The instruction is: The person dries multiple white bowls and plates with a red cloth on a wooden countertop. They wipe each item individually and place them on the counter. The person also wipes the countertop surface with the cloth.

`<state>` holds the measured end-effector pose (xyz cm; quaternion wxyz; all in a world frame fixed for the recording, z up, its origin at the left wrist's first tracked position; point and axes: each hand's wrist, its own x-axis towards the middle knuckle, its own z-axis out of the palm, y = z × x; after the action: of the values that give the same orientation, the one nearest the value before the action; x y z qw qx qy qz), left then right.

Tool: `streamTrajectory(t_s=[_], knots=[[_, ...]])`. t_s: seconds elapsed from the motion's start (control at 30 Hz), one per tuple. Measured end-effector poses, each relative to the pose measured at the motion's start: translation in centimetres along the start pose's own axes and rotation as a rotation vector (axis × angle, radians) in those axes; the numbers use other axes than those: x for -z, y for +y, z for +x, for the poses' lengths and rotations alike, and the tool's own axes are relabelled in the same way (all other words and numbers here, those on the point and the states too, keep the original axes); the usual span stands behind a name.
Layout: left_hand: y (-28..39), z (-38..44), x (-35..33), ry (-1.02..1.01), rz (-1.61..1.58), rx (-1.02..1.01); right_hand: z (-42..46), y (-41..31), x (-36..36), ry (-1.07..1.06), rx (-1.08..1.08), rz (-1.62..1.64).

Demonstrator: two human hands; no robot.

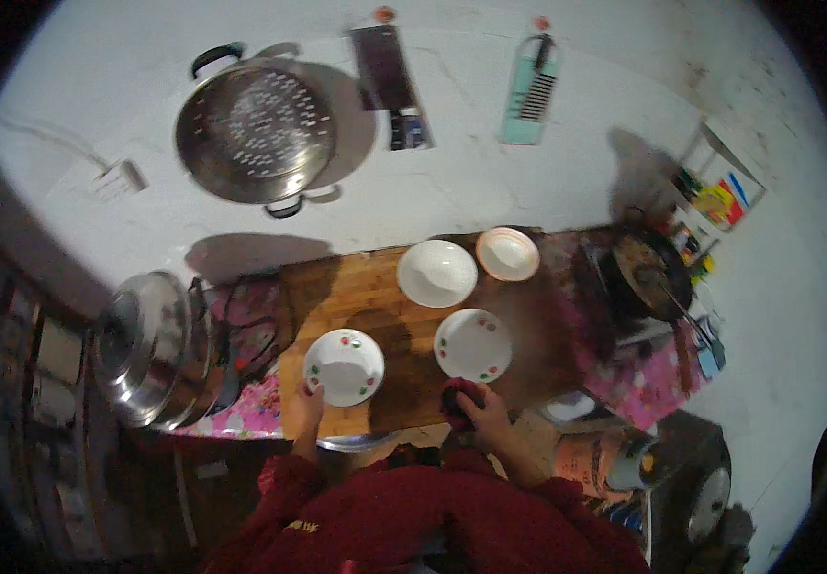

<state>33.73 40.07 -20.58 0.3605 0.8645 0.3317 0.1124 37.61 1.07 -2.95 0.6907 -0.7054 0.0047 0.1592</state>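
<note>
My left hand grips the near left rim of a white plate with a red and green fruit or flower pattern. That plate is over the left part of a wooden board; I cannot tell whether it rests on it. A bunched dark red cloth is in my right hand, at the board's front edge. Just beyond the cloth lies a second patterned white plate. Behind it stand a large white bowl and a smaller bowl with an orange-banded rim.
At the left stands a lidded steel pot. A dark wok with a utensil in it sits on the right, over a pink patterned cover. A steel steamer pan and a green grater hang on the wall.
</note>
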Motion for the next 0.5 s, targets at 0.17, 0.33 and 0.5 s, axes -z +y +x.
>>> streamTrajectory(t_s=[0.17,0.33,0.5], knots=[[3.6,-0.4,0.8,-0.106,-0.013,0.15,0.5,0.1,-0.4,-0.037,-0.008,0.094],[1.3,-0.3,0.2,-0.022,-0.013,0.108,0.3,-1.0,-1.4,-0.057,-0.023,0.07],[1.0,-0.2,-0.2,-0.029,0.007,0.125,-0.1,-1.2,-1.5,-0.072,-0.029,0.104]])
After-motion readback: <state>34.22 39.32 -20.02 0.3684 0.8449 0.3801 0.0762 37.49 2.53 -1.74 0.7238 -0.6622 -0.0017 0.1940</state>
